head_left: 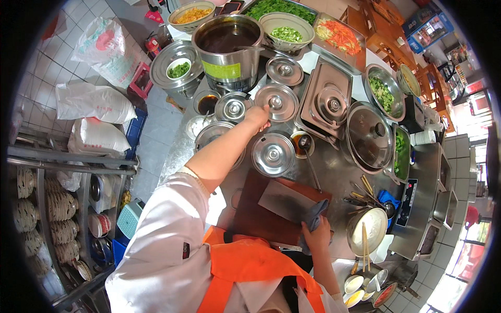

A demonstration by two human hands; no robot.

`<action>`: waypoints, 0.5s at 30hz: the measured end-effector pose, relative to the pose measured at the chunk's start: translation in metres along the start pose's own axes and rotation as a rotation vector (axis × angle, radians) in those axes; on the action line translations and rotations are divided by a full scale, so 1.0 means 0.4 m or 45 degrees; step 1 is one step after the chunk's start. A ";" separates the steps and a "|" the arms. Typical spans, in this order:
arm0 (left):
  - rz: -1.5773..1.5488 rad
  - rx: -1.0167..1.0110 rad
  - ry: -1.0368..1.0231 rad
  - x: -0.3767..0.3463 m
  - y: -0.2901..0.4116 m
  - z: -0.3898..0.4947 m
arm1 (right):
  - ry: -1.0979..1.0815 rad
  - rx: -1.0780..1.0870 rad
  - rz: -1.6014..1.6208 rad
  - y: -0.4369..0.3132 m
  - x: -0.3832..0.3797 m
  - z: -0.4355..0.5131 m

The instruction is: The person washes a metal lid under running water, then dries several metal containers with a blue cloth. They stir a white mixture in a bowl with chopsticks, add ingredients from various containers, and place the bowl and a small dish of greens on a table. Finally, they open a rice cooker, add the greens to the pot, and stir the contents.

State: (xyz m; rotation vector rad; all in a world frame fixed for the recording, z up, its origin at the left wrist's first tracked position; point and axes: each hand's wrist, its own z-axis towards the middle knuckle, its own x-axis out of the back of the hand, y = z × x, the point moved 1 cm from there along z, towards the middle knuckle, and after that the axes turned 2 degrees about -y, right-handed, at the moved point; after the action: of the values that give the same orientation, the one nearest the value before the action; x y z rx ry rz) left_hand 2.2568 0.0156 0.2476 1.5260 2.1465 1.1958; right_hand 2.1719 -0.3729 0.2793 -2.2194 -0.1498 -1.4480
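Note:
My left hand (258,118) reaches out over the steel table, its fingers curled beside the rim of a round steel lid (276,102). Whether it grips that rim is hidden by the hand itself. Another steel lid with a knob (233,107) lies just left of it, and a third lid (273,155) is nearer me. Close to my body, my right hand (318,236) holds a bunched grey-blue cloth (317,215). The cloth lies against the end of a broad cleaver blade (283,198), flat on a reddish-brown cutting board (250,219). The cleaver's handle is not visible.
A ladle (309,156) rests in a bowl of brown sauce. Behind the lids stands a tall steel pot (231,51) of dark liquid. Trays of shredded vegetables (339,37) line the back. To the right are a lidded pan (370,135) and a bowl with chopsticks (368,231).

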 end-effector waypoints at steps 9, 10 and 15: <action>-0.322 -0.186 0.083 0.011 0.014 -0.055 | 0.018 0.435 -0.340 -0.026 -0.057 0.016; -0.187 -0.243 0.190 0.004 0.009 -0.077 | -0.052 0.441 -0.342 -0.031 -0.065 0.017; -0.408 -0.562 0.099 -0.037 -0.087 -0.273 | 0.054 0.700 -0.522 -0.075 -0.061 0.018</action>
State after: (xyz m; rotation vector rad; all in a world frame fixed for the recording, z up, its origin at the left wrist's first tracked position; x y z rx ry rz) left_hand 2.1730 -0.0532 0.2876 0.9278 1.9045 1.4971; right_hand 2.1568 -0.3393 0.2654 -1.7615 -0.9167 -1.4285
